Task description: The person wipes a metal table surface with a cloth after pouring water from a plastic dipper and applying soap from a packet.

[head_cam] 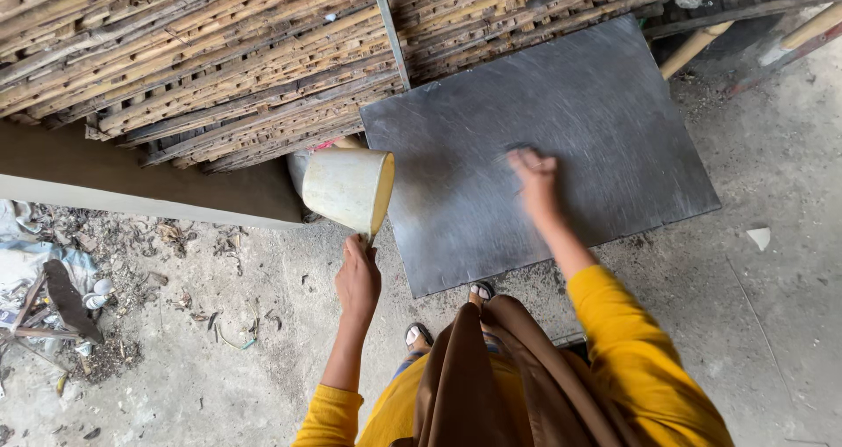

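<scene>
The right hand (535, 177) is being smeared by motion blur at the centre of the frame, so its fingers cannot be told apart. The mug's (348, 188) handle is being hidden by the left hand (358, 280). The bamboo stack (219, 52) is being cut off by the upper edge.

Cream-yellow mug (349, 188), dark grey streaked slab (535, 149), yellow sleeves (627, 342), brown scarf (500, 377)
</scene>
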